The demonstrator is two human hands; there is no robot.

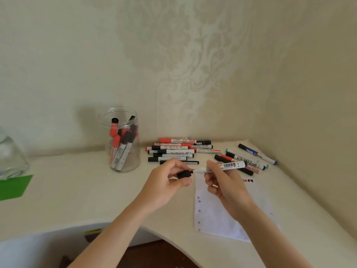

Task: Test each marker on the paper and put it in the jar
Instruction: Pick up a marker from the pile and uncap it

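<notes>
Both hands up over paper (216, 213) on surface (77, 190). Left hand (170, 182) grip pinches black cap (184, 174); right hand (226, 180) grip curled round white marker (222, 166), tip just beside cap. Jar (123, 140) left, holding markers. Loose markers (173, 151) behind hands.

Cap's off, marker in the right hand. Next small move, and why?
Probably lower the marker tip onto the paper and draw a short stroke. The left hand holds the black cap just clear of the exposed tip, and the right hand grips the barrel above the sheet. A few test marks already sit near the sheet's far edge. The jar comes afterwards.
</notes>
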